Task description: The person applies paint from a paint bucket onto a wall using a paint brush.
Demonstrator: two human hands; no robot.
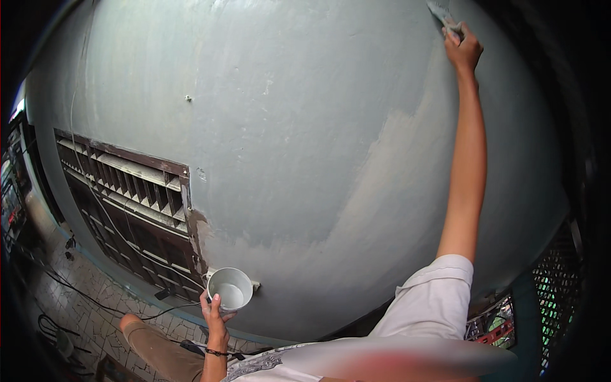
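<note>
With the right hand [463,51] gripping the paintbrush [443,16] far overhead, the left hand [215,313] clasping the paint cup [230,288] might tilt and spill.

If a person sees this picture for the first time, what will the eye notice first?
First, the big grey-blue wall filling the view, with a paler, freshly coated patch at its right. Then the right hand, stretched high to the top edge, pressing a brush against the wall. Low down, the left hand holds a white cup beside a dark louvered vent.
</note>
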